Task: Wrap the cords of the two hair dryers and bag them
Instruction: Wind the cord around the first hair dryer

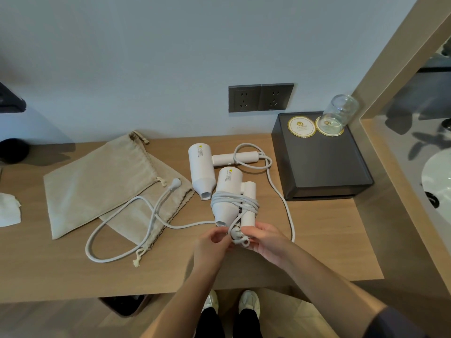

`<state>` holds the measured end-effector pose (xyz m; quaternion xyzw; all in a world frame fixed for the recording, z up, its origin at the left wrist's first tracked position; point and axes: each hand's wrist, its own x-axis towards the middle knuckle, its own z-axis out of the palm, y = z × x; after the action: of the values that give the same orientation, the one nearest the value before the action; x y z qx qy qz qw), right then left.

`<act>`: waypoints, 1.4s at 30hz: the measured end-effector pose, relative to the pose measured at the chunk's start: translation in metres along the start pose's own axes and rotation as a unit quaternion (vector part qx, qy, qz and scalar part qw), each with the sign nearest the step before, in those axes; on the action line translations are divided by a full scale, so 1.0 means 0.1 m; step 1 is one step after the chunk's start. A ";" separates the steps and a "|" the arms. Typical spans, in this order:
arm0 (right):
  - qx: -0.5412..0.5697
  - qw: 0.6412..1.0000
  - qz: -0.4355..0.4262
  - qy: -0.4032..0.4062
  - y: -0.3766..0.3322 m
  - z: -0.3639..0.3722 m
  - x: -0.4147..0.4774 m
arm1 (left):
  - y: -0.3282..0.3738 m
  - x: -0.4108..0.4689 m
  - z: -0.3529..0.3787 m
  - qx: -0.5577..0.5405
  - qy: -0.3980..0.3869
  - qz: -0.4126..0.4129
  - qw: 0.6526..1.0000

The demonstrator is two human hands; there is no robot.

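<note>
Two white hair dryers lie on the wooden desk. The near dryer has its folded handle bound to its body by several turns of grey cord. My left hand pinches that cord just below the nozzle, while my right hand grips the handle end and the plug. The far dryer rests behind it, its loose cord looping right, then left to a plug lying on two beige drawstring bags.
A black tray with two coasters and an upturned glass stands at the back right. Twin wall sockets sit above the desk. White tissue lies at the left edge. A bin is under the desk.
</note>
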<state>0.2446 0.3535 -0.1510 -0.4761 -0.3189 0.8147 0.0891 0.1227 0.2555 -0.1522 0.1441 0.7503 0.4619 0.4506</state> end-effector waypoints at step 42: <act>-0.059 0.995 0.066 -0.043 -0.16 -0.09 0.02 | 0.50 0.41 -0.12 0.638 -0.252 0.352 0.636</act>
<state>0.2486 0.3710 -0.1458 -0.4651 -0.3380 0.8181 -0.0071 0.0803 0.3010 -0.1314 0.7601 0.6078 -0.0627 0.2213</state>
